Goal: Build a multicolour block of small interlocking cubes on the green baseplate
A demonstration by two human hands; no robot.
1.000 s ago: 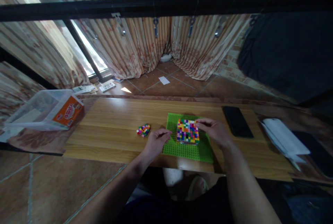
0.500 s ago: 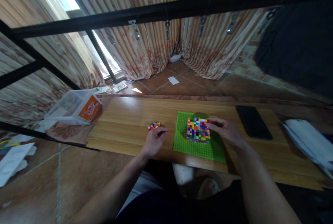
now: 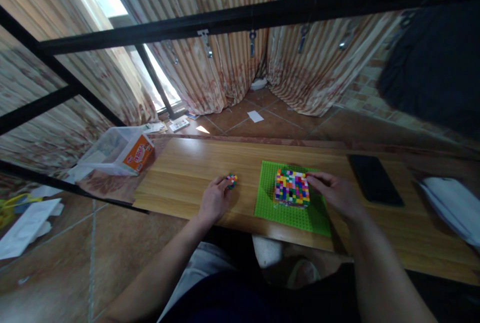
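A square block of small multicoloured toy bricks (image 3: 291,187) stands on a green studded baseplate (image 3: 267,208). My right hand (image 3: 333,193) reaches in from the right, thumb and forefinger pinched at the block's far right corner on what looks like a small reddish toy brick. Left of the baseplate lies a little heap of loose toy bricks (image 3: 232,181). My left hand (image 3: 215,200) rests beside it with curled fingers that touch and partly cover the heap; whether a brick is between the fingertips is hidden.
The wooden table (image 3: 187,163) also carries a black phone-like slab (image 3: 375,179) on the right. White papers (image 3: 452,203) lie beyond it. A clear plastic bin (image 3: 112,150) with an orange label stands left of the table. A black metal bar (image 3: 240,19) with hanging clips crosses above.
My left hand has shifted left and its fingers now close in over the heap, covering part of it. The right hand stays at the block's corner. The whole view has shifted slightly.
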